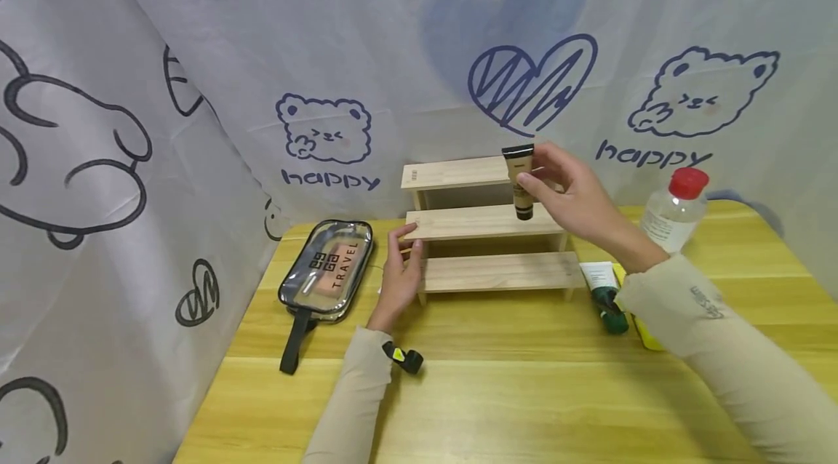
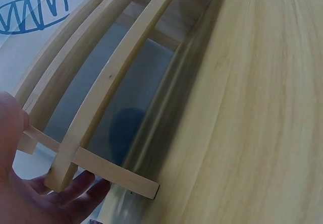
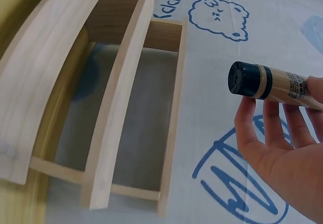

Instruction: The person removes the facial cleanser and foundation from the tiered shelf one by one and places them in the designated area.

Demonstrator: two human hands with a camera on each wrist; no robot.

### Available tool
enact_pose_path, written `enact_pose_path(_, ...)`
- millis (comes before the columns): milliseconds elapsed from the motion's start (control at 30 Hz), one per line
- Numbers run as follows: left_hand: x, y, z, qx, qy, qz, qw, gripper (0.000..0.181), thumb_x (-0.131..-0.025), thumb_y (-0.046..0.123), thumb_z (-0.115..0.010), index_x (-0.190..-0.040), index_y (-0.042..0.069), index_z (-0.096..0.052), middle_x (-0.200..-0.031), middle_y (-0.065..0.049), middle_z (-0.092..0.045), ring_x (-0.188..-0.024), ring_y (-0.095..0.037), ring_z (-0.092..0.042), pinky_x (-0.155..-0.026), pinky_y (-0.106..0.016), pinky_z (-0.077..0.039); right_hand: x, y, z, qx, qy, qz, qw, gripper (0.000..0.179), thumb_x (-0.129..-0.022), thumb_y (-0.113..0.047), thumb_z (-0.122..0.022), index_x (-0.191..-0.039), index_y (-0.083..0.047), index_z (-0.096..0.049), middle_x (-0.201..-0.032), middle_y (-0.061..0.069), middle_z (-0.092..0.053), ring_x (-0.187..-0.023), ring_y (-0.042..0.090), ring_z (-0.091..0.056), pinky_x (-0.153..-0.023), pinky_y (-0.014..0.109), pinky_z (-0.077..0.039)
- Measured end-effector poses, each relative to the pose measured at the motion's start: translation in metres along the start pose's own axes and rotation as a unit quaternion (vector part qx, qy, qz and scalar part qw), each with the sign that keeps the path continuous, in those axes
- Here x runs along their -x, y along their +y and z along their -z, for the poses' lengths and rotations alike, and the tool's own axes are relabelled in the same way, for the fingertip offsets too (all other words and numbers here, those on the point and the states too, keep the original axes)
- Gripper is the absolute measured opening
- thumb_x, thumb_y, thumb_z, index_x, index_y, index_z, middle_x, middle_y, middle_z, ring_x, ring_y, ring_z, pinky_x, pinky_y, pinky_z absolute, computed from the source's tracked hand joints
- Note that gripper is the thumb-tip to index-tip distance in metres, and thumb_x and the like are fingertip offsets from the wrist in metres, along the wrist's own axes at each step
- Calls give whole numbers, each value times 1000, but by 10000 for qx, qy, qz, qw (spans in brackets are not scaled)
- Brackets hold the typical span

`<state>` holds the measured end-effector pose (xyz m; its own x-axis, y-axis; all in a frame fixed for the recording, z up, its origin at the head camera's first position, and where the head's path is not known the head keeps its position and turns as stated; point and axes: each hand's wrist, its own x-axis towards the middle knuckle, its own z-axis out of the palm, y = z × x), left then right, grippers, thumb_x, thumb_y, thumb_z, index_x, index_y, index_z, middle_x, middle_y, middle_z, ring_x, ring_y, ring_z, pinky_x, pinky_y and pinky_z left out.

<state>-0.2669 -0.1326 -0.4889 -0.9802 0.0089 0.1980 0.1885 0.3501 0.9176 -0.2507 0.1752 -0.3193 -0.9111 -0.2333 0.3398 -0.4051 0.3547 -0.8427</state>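
A beige squeeze tube with a black cap is pinched between the thumb and fingers of my right hand. It hangs cap down in front of the top tier of a three-tier wooden shelf rack. In the right wrist view the tube is well apart from the boards, fingers along its underside. My left hand grips the rack's left end at the middle board. The left wrist view shows those fingers curled behind the side strut, the thumb near the upper boards.
Left of the rack lies a clear travel pouch with a black strap. To the right are a white and green tube, a yellow item partly under my sleeve, and a clear bottle with a red cap. A printed curtain hangs behind.
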Motion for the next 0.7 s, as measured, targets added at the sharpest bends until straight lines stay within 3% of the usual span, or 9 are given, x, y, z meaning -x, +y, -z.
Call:
enact_pose_path(300,1,3,0,20,10,15,10000,37,-119,30,-47,-156,28,-43,-143,-22,-61,-135,-38,-61,-116,-59,-51,22,12,17,423,64,-43,9991,32,-112,-19,-64,-142,-7,-61,-127,13,-70,-131,37,-66,-97,13,-50)
enact_pose_path(400,1,3,0,46,6,52,10000,37,-119,30,-47,-156,29,-43,-143,-22,-61,-136,-38,-61,-116,-58,-51,30,14,23,564,68,-165,9982,35,-113,-21,-63,-145,-9,-60,-128,11,-70,-133,34,-65,-101,16,-50)
enact_pose_path(600,2,3,0,72,27,45,10000,37,-119,31,-47,-156,29,-43,-143,-23,-62,-135,-40,-62,-114,-60,-52,46,20,34,791,16,-362,9962,40,-114,-26,-61,-151,-11,-57,-135,12,-69,-139,39,-62,-113,40,-52)
enact_pose_path(700,3,2,0,65,11,48,10000,38,-119,31,-47,-156,29,-43,-143,-23,-61,-135,-39,-62,-114,-59,-52,55,24,38,903,55,-424,9950,39,-114,-25,-61,-149,-9,-57,-135,14,-69,-139,41,-61,-110,29,-51)
